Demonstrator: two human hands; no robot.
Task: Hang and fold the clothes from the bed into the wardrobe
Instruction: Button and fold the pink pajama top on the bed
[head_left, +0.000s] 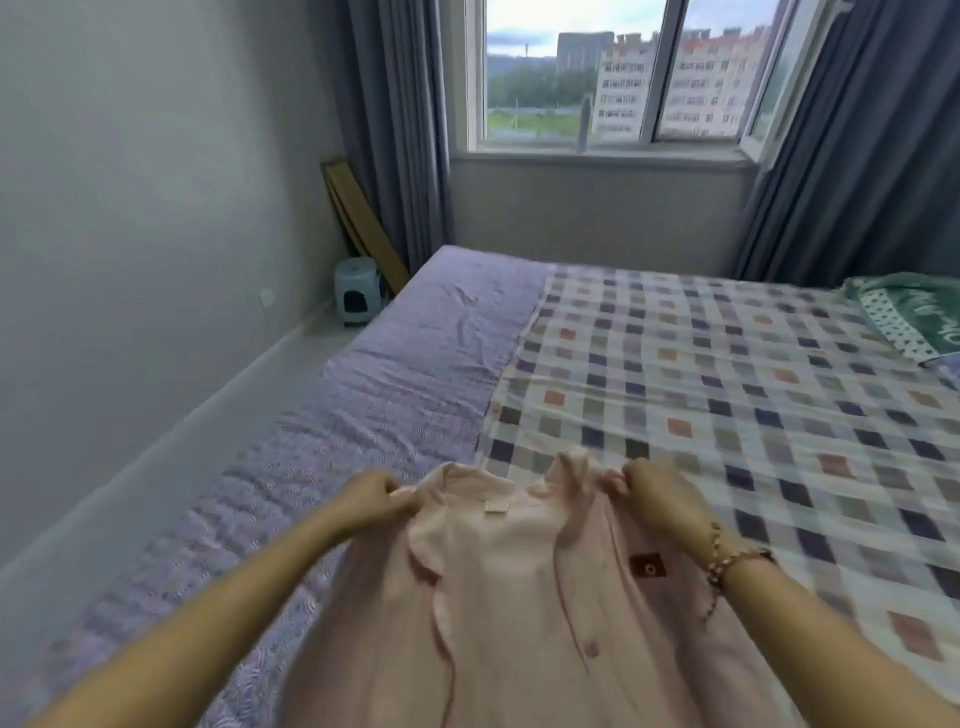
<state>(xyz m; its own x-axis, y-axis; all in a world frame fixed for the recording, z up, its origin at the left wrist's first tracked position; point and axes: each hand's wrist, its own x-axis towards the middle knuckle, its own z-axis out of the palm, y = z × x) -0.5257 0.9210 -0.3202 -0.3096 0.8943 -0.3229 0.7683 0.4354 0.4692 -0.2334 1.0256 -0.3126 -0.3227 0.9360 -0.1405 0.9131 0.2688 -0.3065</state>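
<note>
My left hand (371, 499) pinches one shoulder of a pink shirt (519, 597) and my right hand (660, 499) pinches the other. The fingers of both are curled tight on the cloth, and the shirt is spread between them with its collar farthest from me.

Under both hands lies the bed. Beneath the left one its purple sheet (405, 374) is finely patterned and creased. Under the right and beyond it lies a smooth checked sheet (727, 389) of pale, navy and orange squares.

Far ahead of the hands, heavy grey curtains (395, 130) hang in long folds on either side of a white-framed window (613, 78).

The shirt is soft and thin, with a scalloped edge running down below my left hand.

Well beyond my right hand a green blanket (914, 312) with a dotted border lies at the bed's far corner. Beyond my left, a flat board (363, 223) leans in the room's corner above a small rounded plastic stool (356, 291).

A beaded bracelet (727, 564) circles my right wrist. Just beside it the shirt carries a dark red square patch (648, 566). Between the hands is a pale rectangular label (496, 506), and nearer me a round pink button (591, 648).
</note>
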